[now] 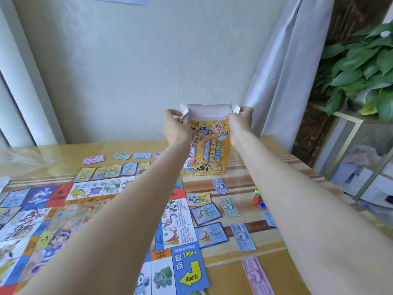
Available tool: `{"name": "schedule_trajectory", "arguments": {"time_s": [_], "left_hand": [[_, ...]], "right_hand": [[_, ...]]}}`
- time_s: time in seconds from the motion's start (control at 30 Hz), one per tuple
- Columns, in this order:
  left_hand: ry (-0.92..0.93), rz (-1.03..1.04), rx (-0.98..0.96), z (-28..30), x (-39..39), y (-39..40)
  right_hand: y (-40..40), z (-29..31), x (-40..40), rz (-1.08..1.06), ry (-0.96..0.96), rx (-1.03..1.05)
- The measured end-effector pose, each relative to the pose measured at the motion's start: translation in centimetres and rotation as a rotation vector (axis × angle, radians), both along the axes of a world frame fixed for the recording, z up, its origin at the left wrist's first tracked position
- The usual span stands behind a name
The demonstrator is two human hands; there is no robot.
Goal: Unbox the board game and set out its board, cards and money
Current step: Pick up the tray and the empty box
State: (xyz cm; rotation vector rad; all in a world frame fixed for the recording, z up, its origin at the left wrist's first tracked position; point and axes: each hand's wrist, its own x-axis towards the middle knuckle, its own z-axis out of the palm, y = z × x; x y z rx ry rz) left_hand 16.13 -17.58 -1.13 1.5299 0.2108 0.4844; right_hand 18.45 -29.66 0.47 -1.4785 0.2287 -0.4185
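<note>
A yellow game box [209, 150] stands upright at the far side of the table, its white top flaps open. My left hand [175, 126] pinches the left flap and my right hand [240, 122] pinches the right flap. The colourful game board [63, 222] lies flat at the near left, partly under my left forearm. Cards [110, 171] sit in a row beyond the board, and more cards [205, 213] lie along its right edge. Money notes [242, 237] lie to the right of those cards, with other notes [121, 156] in a row at the back.
Small coloured game pieces [258, 199] sit on the table at the right. A crumpled clear plastic wrap [19, 160] lies at the far left. A curtain [282, 69] hangs behind the box; a leafy plant [361, 67] and a glass cabinet [350, 158] stand at the right.
</note>
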Motion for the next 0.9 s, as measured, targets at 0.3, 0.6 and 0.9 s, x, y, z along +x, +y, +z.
{"name": "schedule_trajectory", "arguments": {"time_s": [0.3, 0.6, 0.9], "left_hand": [[0.014, -0.035, 0.038, -0.1, 2.4, -0.4], [-0.138, -0.016, -0.053, -0.7, 1.6, -0.5], [-0.122, -0.208, -0.097, -0.4, 0.9, 0.9]], "right_hand": [[-1.2, -1.4, 2.1, 0.109, -0.085, 0.087], [-1.4, -1.1, 2.0, 0.221, -0.156, -0.192], [-2.0, -1.1, 1.0, 0.413, -0.138, -0.138]]}}
